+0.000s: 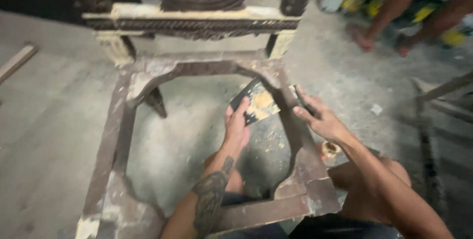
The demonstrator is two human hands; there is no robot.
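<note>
A seatless wooden chair frame (118,135) stands below me on the concrete floor, its carved back rail at the top. My left hand (237,127) grips a flat dark scraper blade (255,102) smeared with yellowish filler, inside the frame opening near the right rail. My right hand (318,116) rests on that right rail (295,135) beside the blade, fingers apart, a thin dark tool lying under them; whether it grips the tool is unclear.
A small round tin (329,149) sits on the floor by my right knee. Another person's bare feet (362,37) stand at the top right among coloured clutter. A wood strip (17,62) lies far left. A metal frame (433,96) stands right.
</note>
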